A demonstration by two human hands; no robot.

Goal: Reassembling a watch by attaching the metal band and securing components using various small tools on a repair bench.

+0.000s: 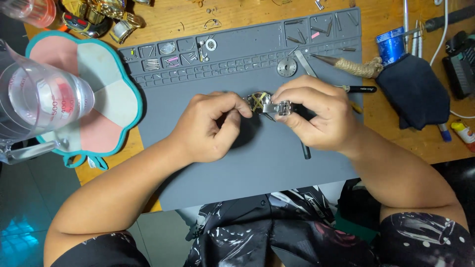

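Head view: both my hands meet at the middle of the grey work mat [257,168] on the wooden surface [410,143]. My left hand [210,126] is curled nearly closed, thumb and fingertips pinching the left edge of the watch case [260,102]. My right hand [316,116] is closed too, gripping the metal watch band [279,107] just right of the case. The watch sits between the hands, open back up, yellowish parts showing inside.

At 12 o'clock from the watch, the mat's moulded compartments hold small pins and parts; a round gear-like disc [287,66] lies just above my right hand. At 2 o'clock, a tool with a twine-wrapped handle [354,66] and a black pen [358,89]. At 3 o'clock, a dark cloth [415,91] with a blue cup [391,44] above it. At 9 o'clock, a pink and teal flower-shaped pad [106,106] and a clear measuring jug [34,99]. At 11 o'clock, gold watches [104,15].
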